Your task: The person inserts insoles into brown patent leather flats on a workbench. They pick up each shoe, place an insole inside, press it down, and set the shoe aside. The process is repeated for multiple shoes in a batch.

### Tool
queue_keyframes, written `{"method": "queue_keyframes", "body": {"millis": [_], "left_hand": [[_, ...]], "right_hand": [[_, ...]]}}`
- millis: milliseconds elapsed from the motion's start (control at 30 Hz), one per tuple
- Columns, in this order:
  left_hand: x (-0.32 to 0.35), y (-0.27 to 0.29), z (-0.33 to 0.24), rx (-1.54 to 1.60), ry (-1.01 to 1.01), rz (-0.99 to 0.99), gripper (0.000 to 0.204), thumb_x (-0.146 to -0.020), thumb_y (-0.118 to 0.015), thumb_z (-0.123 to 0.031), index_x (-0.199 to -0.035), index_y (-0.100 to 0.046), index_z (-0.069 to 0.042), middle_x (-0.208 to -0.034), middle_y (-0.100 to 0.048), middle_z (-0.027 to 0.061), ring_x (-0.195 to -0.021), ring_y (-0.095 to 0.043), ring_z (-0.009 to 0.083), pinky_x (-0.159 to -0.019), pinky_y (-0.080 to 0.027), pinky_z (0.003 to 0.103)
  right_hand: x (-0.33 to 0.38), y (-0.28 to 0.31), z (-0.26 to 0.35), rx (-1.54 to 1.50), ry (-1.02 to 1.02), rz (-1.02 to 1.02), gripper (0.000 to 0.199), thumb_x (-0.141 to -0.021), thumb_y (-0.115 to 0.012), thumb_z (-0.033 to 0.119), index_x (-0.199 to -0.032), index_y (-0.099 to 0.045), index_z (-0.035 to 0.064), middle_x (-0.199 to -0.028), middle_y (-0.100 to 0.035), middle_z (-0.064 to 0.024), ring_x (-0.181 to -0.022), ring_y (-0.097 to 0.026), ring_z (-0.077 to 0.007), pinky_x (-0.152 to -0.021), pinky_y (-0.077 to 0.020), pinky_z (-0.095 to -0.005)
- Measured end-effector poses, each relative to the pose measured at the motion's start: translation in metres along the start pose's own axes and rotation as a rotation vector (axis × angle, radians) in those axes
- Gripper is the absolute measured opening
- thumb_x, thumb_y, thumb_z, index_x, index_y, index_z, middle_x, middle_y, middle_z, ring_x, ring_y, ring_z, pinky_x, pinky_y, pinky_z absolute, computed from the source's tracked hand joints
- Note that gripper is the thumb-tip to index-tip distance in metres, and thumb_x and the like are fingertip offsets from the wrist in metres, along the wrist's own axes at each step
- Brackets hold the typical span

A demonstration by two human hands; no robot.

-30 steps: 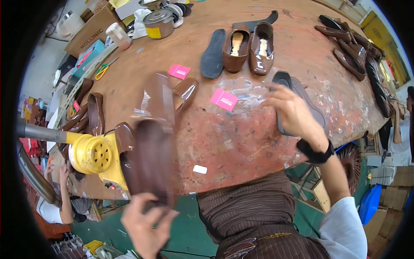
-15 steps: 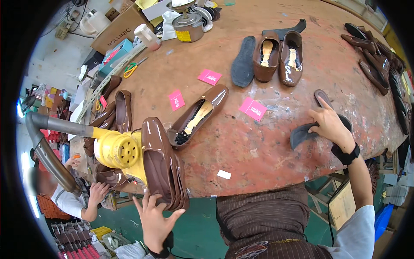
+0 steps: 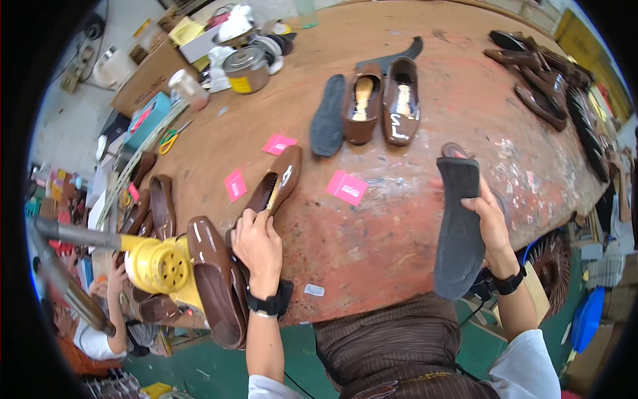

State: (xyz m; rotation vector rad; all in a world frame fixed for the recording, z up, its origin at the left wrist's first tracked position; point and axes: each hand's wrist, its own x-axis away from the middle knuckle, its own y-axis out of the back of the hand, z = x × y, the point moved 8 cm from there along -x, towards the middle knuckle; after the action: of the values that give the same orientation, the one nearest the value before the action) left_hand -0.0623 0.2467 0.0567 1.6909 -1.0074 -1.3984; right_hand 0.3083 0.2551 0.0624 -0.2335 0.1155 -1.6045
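Note:
My right hand (image 3: 490, 223) is closed around a dark grey insole (image 3: 458, 229), held upright above the right part of the table, thumb on its face. My left hand (image 3: 258, 243) is closed on the heel end of a glossy brown shoe (image 3: 287, 178), whose toe points away from me; the fingers cover much of its opening. Left of that hand, a stack of brown shoes (image 3: 216, 286) hangs by the yellow machine head (image 3: 163, 266). Farther off stand a brown shoe (image 3: 362, 110) and its mate (image 3: 401, 106), with another dark insole (image 3: 328, 116) beside them.
Pink cards (image 3: 347, 187) lie mid-table. A metal pot (image 3: 246, 70), a cloudy bottle (image 3: 189, 90) and yellow-handled scissors (image 3: 169, 139) are at the far left. More brown shoes (image 3: 541, 106) lie at the far right. A small white piece (image 3: 314, 290) sits by the near edge. Another person (image 3: 100, 326) works at left.
My right hand has lifted a dark insole off the table. My left hand has gone from beside the shoe stack to the single brown shoe and taken hold of it. The view has shifted.

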Motion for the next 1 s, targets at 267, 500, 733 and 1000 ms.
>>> {"method": "queue_keyframes", "body": {"millis": [267,500,733,1000], "left_hand": [[0.06,0.034,-0.126,0.247,-0.414,0.285,0.02,-0.075,-0.068,-0.005,-0.093,-0.072,-0.01,-0.079,-0.053,0.006,-0.072,-0.059,0.024,-0.061,-0.048,0.036],[0.133,0.034,-0.071,0.093,-0.266,0.192,0.047,-0.07,-0.084,-0.022,-0.114,-0.069,-0.013,-0.137,-0.051,0.0144,-0.134,-0.039,0.0411,-0.111,-0.031,0.056],[0.144,-0.009,-0.025,0.861,-0.046,0.096,0.136,-0.055,-0.096,-0.04,-0.157,-0.009,-0.012,-0.149,-0.033,0.0255,-0.132,-0.044,0.0379,-0.107,-0.041,0.05],[0.148,-0.017,-0.018,0.824,-0.026,0.077,0.149,-0.054,-0.097,-0.04,-0.155,0.008,-0.014,-0.142,-0.04,0.0222,-0.124,-0.051,0.0363,-0.102,-0.046,0.048]], "right_hand": [[0.022,0.007,0.02,0.5,0.139,0.09,0.05,-0.099,-0.045,0.03,-0.134,-0.053,-0.0048,-0.116,-0.063,-0.0177,-0.103,-0.059,-0.0234,-0.094,-0.047,-0.038],[0.068,-0.112,0.009,1.245,0.741,0.563,0.053,-0.075,-0.066,0.017,-0.125,-0.062,0.0005,-0.12,-0.058,-0.0127,-0.109,-0.054,-0.0306,-0.095,-0.0415,-0.0456],[0.076,-0.165,-0.08,0.806,0.686,0.709,0.039,-0.055,-0.078,0.024,-0.089,-0.075,0.0039,-0.105,-0.066,-0.0072,-0.105,-0.058,-0.0232,-0.097,-0.0426,-0.0376],[0.07,-0.176,-0.097,0.744,0.51,0.757,0.042,-0.055,-0.077,0.016,-0.095,-0.075,0.0025,-0.116,-0.065,-0.0127,-0.109,-0.059,-0.0288,-0.096,-0.0474,-0.0395]]}}
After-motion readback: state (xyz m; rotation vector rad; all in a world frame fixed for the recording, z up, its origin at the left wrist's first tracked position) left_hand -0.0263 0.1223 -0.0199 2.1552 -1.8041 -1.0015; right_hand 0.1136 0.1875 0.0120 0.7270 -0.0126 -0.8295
